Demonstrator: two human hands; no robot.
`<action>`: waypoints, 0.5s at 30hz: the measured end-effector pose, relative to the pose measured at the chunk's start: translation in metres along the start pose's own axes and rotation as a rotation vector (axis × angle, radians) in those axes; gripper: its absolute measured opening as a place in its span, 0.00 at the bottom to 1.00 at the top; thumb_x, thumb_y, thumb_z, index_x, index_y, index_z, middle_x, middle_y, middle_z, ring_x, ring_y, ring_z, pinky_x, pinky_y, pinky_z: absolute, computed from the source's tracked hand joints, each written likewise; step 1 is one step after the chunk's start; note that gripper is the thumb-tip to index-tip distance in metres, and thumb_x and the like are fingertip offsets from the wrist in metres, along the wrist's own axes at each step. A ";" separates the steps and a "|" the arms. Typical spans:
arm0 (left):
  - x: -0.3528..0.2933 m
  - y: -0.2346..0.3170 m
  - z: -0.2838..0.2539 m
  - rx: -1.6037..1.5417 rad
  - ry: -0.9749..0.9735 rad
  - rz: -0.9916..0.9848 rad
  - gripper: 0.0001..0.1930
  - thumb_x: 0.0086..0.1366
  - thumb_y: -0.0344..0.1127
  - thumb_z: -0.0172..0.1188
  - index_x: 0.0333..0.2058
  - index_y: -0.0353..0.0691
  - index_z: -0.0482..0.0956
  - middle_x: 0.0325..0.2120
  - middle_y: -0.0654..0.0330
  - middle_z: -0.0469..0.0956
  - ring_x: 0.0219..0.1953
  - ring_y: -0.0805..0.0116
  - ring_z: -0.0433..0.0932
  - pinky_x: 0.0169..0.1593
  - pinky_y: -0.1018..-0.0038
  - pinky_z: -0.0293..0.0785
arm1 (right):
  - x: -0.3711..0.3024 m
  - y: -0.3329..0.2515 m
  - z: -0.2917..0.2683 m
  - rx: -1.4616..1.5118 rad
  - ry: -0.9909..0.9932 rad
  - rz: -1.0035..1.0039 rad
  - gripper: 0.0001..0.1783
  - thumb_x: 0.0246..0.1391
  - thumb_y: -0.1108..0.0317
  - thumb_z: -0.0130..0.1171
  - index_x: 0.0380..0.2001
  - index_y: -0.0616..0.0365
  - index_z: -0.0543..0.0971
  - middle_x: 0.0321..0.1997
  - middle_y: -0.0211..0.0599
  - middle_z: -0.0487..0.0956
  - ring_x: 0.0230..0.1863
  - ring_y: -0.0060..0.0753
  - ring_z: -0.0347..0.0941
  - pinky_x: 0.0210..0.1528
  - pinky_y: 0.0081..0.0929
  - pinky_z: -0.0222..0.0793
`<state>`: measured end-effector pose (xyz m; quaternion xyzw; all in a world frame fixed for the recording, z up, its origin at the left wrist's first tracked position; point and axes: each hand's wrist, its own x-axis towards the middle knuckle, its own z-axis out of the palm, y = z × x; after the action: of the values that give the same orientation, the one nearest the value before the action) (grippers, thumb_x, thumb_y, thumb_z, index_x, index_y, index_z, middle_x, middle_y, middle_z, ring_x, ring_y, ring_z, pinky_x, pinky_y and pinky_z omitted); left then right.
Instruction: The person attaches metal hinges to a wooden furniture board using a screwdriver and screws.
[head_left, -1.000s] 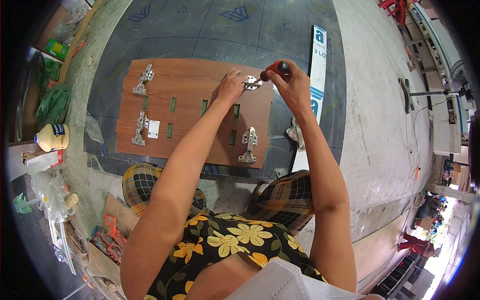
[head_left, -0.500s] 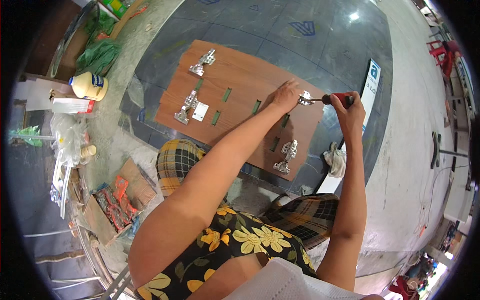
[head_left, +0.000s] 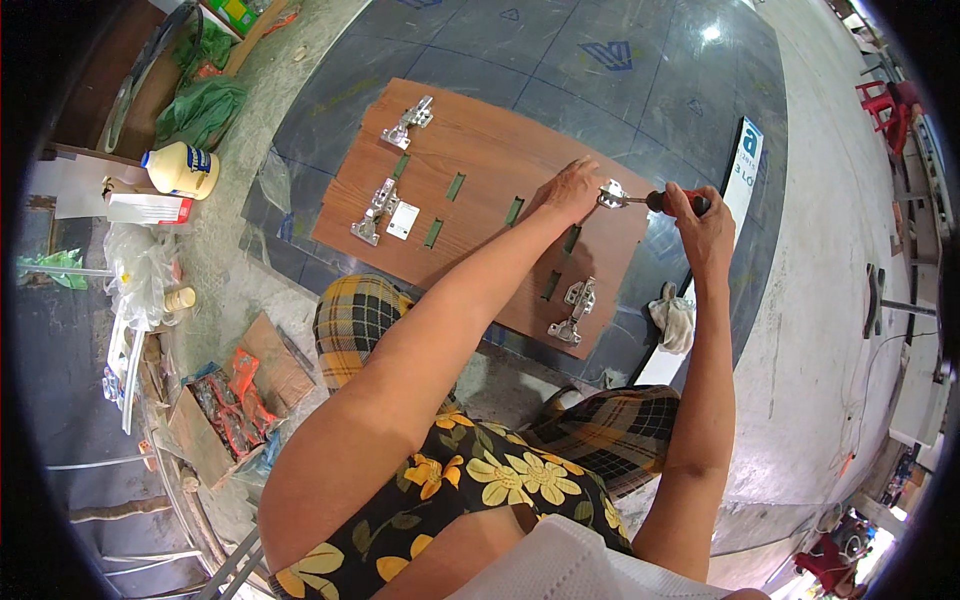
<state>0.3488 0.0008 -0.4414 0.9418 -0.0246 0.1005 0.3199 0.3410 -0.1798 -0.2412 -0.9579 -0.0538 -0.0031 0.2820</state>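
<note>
A brown wood-grain panel (head_left: pixel 480 150) lies flat, with several metal cabinet hinges on it. At its right side, my left hand (head_left: pixel 568 192) is closed at one hinge (head_left: pixel 611 193), steadying it; some fingertips are hidden. A screwdriver (head_left: pixel 672 202) with a red and black handle is gripped in my right hand (head_left: pixel 706 235), its shaft pointing left and its tip at that hinge. Other hinges sit at the panel's upper left (head_left: pixel 408 123), lower left (head_left: pixel 374 212) and lower right (head_left: pixel 573 312). A small white card (head_left: pixel 402 220) lies beside the lower-left hinge.
Under the panel spreads a dark sheet (head_left: pixel 560 85) with blue markings. To the right are a white strip (head_left: pixel 741 185) and a crumpled cloth (head_left: pixel 672 320). On the left stand a yellowish jug (head_left: pixel 183 171), a green bag (head_left: pixel 200 110) and an open cardboard box (head_left: pixel 195 430).
My right hand and the screwdriver handle have shifted slightly to the right, and the hand's grip has turned a little. The left hand stays at the same hinge.
</note>
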 end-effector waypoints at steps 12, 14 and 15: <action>0.000 -0.013 0.002 -0.011 0.050 0.014 0.16 0.64 0.35 0.52 0.48 0.44 0.81 0.56 0.48 0.72 0.63 0.49 0.65 0.65 0.60 0.63 | 0.004 0.013 0.013 0.358 -0.068 -0.206 0.21 0.45 0.63 0.70 0.42 0.60 0.78 0.35 0.42 0.81 0.36 0.37 0.78 0.42 0.31 0.72; 0.000 -0.008 0.000 -0.009 0.026 0.049 0.16 0.63 0.34 0.54 0.48 0.43 0.81 0.56 0.49 0.72 0.63 0.49 0.65 0.65 0.60 0.63 | 0.004 0.016 0.014 0.269 -0.015 -0.268 0.21 0.43 0.65 0.69 0.42 0.59 0.78 0.38 0.43 0.79 0.39 0.38 0.76 0.44 0.31 0.71; 0.001 -0.005 0.000 -0.010 0.021 0.041 0.15 0.63 0.33 0.55 0.48 0.43 0.81 0.56 0.49 0.72 0.63 0.49 0.65 0.65 0.60 0.63 | 0.004 0.017 0.014 0.310 -0.050 -0.211 0.21 0.43 0.64 0.67 0.42 0.59 0.78 0.40 0.45 0.76 0.41 0.40 0.75 0.46 0.32 0.70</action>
<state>0.3501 0.0045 -0.4446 0.9384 -0.0410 0.1166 0.3226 0.3463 -0.1861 -0.2624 -0.8917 -0.1608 -0.0008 0.4231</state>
